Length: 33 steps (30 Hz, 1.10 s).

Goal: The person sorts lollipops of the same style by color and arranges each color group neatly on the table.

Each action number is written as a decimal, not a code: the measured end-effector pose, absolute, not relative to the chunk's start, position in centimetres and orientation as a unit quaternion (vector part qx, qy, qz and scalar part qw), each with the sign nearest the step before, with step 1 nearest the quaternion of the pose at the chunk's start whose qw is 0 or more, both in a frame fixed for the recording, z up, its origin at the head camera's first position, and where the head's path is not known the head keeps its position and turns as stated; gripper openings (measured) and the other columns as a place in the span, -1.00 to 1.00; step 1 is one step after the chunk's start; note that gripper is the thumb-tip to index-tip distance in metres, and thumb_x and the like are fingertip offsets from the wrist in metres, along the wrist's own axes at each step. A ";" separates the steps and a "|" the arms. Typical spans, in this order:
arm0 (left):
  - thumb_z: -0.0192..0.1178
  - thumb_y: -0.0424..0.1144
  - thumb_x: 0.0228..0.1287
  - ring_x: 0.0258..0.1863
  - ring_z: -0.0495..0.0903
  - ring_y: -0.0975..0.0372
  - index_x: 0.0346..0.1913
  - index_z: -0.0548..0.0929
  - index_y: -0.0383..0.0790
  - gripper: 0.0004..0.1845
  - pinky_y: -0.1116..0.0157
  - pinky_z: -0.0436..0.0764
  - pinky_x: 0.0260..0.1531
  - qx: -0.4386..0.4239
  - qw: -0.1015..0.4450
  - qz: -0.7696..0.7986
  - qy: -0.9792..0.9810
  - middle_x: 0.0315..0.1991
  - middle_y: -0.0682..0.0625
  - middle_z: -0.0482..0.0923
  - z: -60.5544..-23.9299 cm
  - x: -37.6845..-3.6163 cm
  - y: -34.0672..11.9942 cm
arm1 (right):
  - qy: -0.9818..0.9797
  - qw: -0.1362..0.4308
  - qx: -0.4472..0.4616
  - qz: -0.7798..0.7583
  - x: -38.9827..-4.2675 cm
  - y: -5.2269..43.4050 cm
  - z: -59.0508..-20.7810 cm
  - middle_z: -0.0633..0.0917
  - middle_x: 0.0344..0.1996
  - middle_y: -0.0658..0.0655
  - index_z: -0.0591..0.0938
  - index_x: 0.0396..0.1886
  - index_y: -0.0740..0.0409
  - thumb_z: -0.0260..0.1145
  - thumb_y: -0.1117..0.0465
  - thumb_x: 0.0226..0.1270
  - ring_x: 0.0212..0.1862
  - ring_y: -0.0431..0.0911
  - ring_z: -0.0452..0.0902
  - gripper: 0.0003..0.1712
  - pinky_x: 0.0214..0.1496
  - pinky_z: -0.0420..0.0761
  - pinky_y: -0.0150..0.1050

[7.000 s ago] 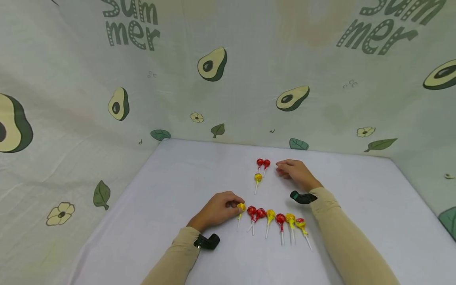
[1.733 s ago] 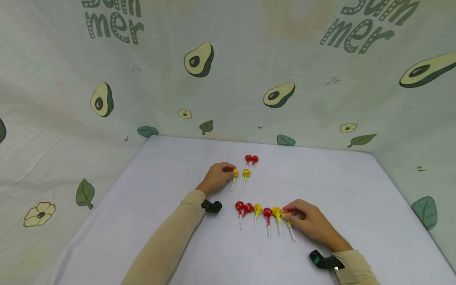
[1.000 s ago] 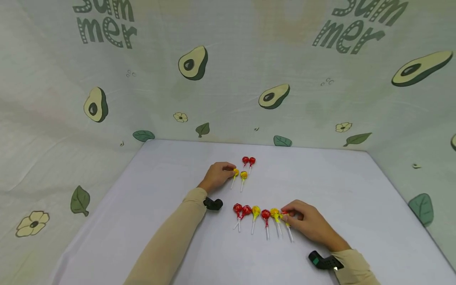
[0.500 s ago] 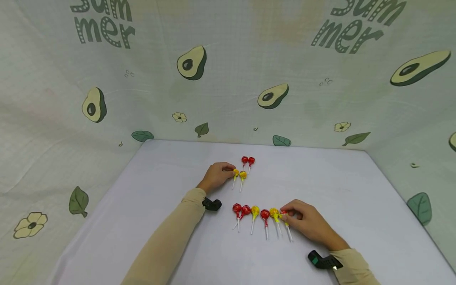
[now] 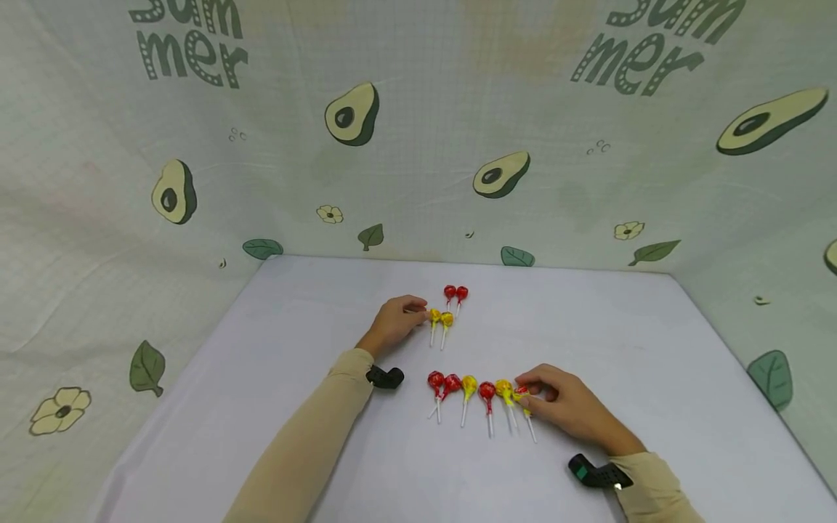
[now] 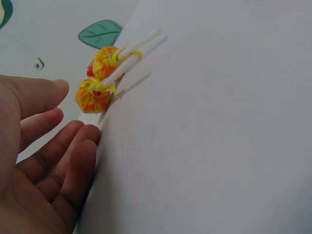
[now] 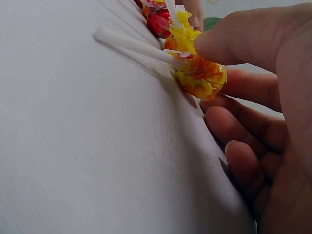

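My left hand [image 5: 397, 321] is beside a yellow lollipop [image 5: 434, 315], its fingers loosely bent and holding nothing. In the left wrist view a gap shows between the thumb [image 6: 46, 95] and that lollipop's wrapped head [image 6: 92, 95]. A second yellow lollipop [image 5: 447, 319] lies alongside it, and two red lollipops [image 5: 455, 292] lie just behind. At the right end of the nearer row, my right hand [image 5: 569, 403] pinches a yellow-and-red lollipop [image 7: 202, 78] by its head between thumb and fingers. Its white stick [image 7: 136, 46] points toward the near side.
The nearer row also has red lollipops [image 5: 436, 379] at its left end, a yellow one [image 5: 468, 386], another red [image 5: 487, 391] and another yellow [image 5: 503, 389]. A white cloth covers the table [image 5: 314, 305]. Behind it hangs a printed curtain [image 5: 418, 181].
The left hand has carried a yellow lollipop from the near row's left end to the far group and let go. The right hand has come from the far group to the row's right-end lollipop.
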State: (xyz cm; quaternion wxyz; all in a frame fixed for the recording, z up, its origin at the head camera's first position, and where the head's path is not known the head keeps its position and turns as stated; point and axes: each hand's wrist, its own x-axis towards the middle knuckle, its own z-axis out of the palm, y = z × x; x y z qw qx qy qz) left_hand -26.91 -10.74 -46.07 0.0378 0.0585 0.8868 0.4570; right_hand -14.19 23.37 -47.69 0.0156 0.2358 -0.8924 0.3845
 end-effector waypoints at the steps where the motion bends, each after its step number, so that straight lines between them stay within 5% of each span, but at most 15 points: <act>1: 0.28 -0.08 0.38 -0.12 0.60 0.22 0.14 0.66 -0.11 -0.65 0.24 0.61 -0.12 0.057 0.038 0.463 0.884 -0.08 0.08 0.65 -46.0 -26.6 -10.8 | -0.892 0.014 0.237 0.384 -14.2 23.4 -47.7 0.63 -0.22 -0.22 0.70 -0.02 -0.16 0.47 0.06 0.28 -0.28 -0.25 0.48 -0.72 -0.27 0.48 -0.35; 12: 0.26 -0.09 0.40 -0.04 0.55 0.18 0.03 0.73 -0.08 -0.75 0.15 0.56 0.01 0.075 0.043 0.462 0.883 -0.03 0.09 0.64 -45.5 -22.3 -11.6 | -0.889 0.017 0.251 0.382 -14.3 23.4 -47.6 0.65 -0.17 -0.20 0.72 -0.01 -0.12 0.49 0.18 0.24 -0.23 -0.22 0.51 -0.68 -0.25 0.49 -0.35; 25: 0.27 -0.15 0.40 -0.20 0.57 0.26 -0.03 0.73 -0.08 -0.81 0.23 0.58 -0.13 0.106 0.047 0.456 0.883 -0.20 0.15 0.66 -46.0 -18.2 -11.5 | -0.895 0.018 0.230 0.381 -14.3 23.7 -47.6 0.64 -0.23 -0.20 0.72 -0.12 -0.20 0.51 0.12 0.23 -0.28 -0.24 0.47 -0.76 -0.27 0.46 -0.34; 33: 0.30 -0.01 0.36 -0.09 0.57 0.33 0.06 0.71 0.00 -0.71 0.22 0.54 0.02 0.177 0.108 0.451 0.868 -0.13 0.28 0.64 -46.4 -17.0 -12.2 | -0.896 -0.004 0.203 0.396 -14.2 23.8 -47.6 0.63 -0.31 -0.16 0.69 -0.14 -0.24 0.49 0.08 0.25 -0.37 -0.21 0.47 -0.79 -0.33 0.48 -0.32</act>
